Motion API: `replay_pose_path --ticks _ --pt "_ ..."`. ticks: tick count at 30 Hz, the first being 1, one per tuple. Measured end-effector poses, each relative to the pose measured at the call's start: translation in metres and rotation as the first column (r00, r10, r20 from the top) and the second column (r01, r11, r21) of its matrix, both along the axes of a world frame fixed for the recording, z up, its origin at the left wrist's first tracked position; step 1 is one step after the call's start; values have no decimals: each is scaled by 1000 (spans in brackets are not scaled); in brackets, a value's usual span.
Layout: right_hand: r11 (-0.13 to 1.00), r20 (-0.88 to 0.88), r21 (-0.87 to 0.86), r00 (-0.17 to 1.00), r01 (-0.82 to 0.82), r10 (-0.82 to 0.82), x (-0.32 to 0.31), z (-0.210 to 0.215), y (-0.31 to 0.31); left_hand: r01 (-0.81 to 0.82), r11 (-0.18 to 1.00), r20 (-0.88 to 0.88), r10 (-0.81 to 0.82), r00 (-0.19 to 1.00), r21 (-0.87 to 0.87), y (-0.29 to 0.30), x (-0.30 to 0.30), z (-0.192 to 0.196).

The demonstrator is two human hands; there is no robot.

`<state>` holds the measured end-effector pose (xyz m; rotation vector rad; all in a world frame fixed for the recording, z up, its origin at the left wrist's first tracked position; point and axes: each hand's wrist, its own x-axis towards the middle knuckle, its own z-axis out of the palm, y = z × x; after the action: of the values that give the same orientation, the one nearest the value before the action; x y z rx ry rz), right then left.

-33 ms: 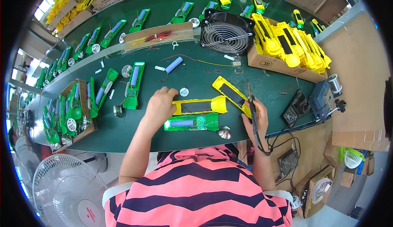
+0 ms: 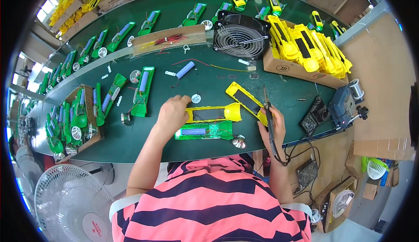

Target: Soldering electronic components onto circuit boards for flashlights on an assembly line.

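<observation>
My left hand [image 2: 173, 113] is at the left end of a yellow plastic lamp casing [image 2: 233, 112] with a dark panel, lying flat; its fingers are bent and closed at that end, the thumb mostly hidden. Just below this casing lies a green lamp casing [image 2: 225, 130] with a blue battery cell [image 2: 193, 131], a circuit board and a wired round reflector [image 2: 238, 142]. In my right hand [image 2: 276, 126] is a soldering iron [image 2: 269, 124], tip pointing away from me. A second yellow casing [image 2: 235, 90] slants beside it, its lower end against my right fingers.
A black fan [image 2: 241, 35] stands behind, beside a carton [image 2: 305, 77] of yellow casings. A soldering station [image 2: 342, 107] with a solder spool [image 2: 356, 88] is at right. Green lamp halves fill a box [image 2: 94, 139] at left. A loose cell [image 2: 185, 69] and wires lie mid-table.
My left hand has shifted very slightly to the right at the casing's end. The right hand and the soldering iron look unmoved.
</observation>
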<state>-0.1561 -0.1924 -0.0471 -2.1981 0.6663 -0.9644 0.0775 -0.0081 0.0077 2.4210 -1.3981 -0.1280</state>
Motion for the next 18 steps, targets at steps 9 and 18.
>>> replay_pose_path --ticks 9,18 --pt "999 21 -35 1000 13 -12 1 -7 0 13 893 220 97 971 -450 60 -54 -17" --pt "1000 54 22 999 1 -2 13 -4 -4 -12 941 -337 -109 935 -339 35 -12 12"
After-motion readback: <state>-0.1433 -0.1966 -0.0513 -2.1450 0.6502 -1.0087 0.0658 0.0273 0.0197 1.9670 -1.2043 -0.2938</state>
